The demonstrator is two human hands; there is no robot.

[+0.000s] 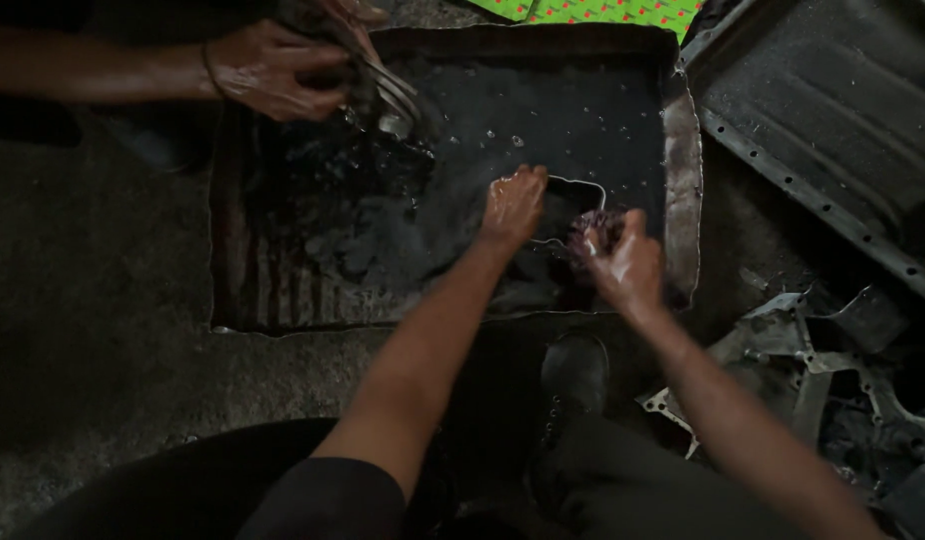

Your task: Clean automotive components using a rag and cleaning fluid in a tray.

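Head view down into a shallow, dented metal wash tray [683,150] on the floor, filled with dark oily liquid [543,110].

Left hand [513,205], centre of frame: fingers curled and pressed together, tips dipped into the liquid, steadying a thin bent metal part [580,183] with a pale wire-like edge that shows just above the surface.

Right hand [628,262], right of centre, just beside the left: fingers closed around a small reddish scrubbing wad or brush [591,228], thumb up. Wad touches the part's near end; what exactly it is, too dark to tell.

Step in hand, as I judge it: scrubbing the part clean while it sits half submerged at the tray's right side. The next move would call for a firm left-hand hold so the slippery part doesn't turn, and short strokes with the wad along the edge.

Upper left of frame: another person's hands [273,70] gripping a second metal part [388,95] over the tray's far corner.

Right edge: a large dark pan-shaped cover [833,100] with bolt holes; lower right, greyish metal housings [813,370]. A black boot [573,375] sits at bottom centre.
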